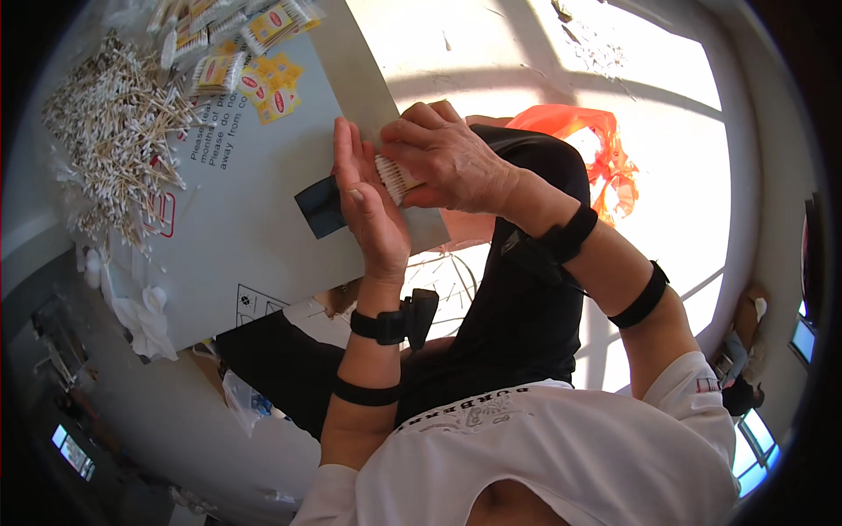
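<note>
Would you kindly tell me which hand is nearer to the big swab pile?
The left hand: it is open to the right of the swab pile, while the right hand is farther right, holding a swab bundle.

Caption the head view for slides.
Right hand holds a white-tipped cotton swab bundle beside the open left hand; loose swab heap on flat grey board.

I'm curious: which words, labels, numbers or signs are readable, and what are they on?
I won't copy wording, but here's where it stands:
Grey board: dark printed lines, legible in part; red and black outlined marks.
Yellow cards and swab packs: red ovals; finer print too small.
White shirt: dark chest lettering, smaller emblem blurred.
Held swab bundle: no lettering legible.
</note>
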Motion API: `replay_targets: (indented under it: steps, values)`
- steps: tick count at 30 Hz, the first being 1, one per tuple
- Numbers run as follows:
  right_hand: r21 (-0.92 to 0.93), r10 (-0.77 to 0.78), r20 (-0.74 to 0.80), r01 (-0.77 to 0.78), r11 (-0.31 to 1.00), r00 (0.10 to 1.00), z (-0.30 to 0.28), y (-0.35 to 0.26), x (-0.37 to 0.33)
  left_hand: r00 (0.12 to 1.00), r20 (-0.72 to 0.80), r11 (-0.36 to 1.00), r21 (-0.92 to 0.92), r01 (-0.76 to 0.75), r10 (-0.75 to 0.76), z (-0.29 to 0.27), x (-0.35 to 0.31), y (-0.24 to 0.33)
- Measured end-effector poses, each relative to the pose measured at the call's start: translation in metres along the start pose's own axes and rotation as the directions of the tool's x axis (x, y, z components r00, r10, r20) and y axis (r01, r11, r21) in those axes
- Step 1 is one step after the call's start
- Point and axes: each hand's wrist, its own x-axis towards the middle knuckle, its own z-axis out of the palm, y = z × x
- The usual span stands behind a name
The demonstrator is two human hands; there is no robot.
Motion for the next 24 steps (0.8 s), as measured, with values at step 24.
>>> replay_targets:
  steps: [24]
  values:
    - [-0.067,0.031,0.008,-0.030,0.997,0.999,-0.003,0.000,0.001,0.999,0.001,0.999,-0.038,0.037,-0.037,0.004,-0.008,0.002]
